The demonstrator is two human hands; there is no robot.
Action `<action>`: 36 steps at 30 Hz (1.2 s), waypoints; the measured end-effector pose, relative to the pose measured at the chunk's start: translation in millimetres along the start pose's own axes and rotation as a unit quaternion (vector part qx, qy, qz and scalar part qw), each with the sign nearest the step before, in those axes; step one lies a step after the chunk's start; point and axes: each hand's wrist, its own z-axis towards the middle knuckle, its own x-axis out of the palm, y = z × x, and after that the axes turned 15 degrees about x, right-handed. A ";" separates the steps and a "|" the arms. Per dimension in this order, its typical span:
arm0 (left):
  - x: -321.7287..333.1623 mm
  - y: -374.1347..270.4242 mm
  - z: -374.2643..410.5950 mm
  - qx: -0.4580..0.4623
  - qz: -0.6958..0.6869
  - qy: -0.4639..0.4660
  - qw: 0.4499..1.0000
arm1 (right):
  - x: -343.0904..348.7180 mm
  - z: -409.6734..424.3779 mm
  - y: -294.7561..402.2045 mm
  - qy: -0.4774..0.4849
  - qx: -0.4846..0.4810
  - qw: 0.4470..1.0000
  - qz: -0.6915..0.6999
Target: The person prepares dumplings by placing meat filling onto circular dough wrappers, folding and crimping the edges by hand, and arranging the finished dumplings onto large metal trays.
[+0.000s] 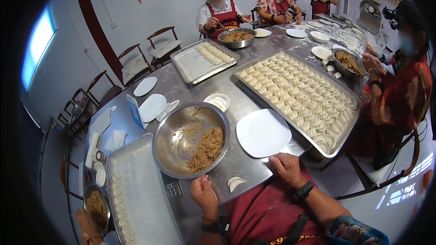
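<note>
My left hand (205, 192) is at the near rim of a large steel mixing bowl (163, 132) that holds brown minced filling (208, 148) heaped on its right side; whether the fingers grip the rim is unclear. My right hand (289, 169) rests at the table's edge by the near corner of a white square plate (263, 132), with loosely curled fingers and nothing visible in them. Two folded dumplings (235, 183) lie on the steel table between my hands. Behind the mixing bowl stands a small white bowl of flour (218, 102).
A large tray of dumplings (296, 97) lies to the right, a partly filled tray (204, 61) beyond, another tray (143, 183) at left. A co-worker's hands (87, 226) are by a filling bowl (96, 207) at lower left. Other people sit around the table, one close at right (402, 85).
</note>
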 end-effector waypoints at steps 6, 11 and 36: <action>2.1 -1.3 -0.7 -0.001 0.005 -0.004 1.000 | 0.1 1.2 -3.8 0.002 -0.009 1.000 0.007; -0.3 -0.4 -0.8 -0.007 0.028 0.031 0.999 | -3.4 2.0 -1.9 0.021 0.003 1.000 0.011; 0.6 18.9 -3.1 0.069 0.103 0.058 0.991 | -6.7 2.5 3.5 -0.011 -0.038 0.999 -0.007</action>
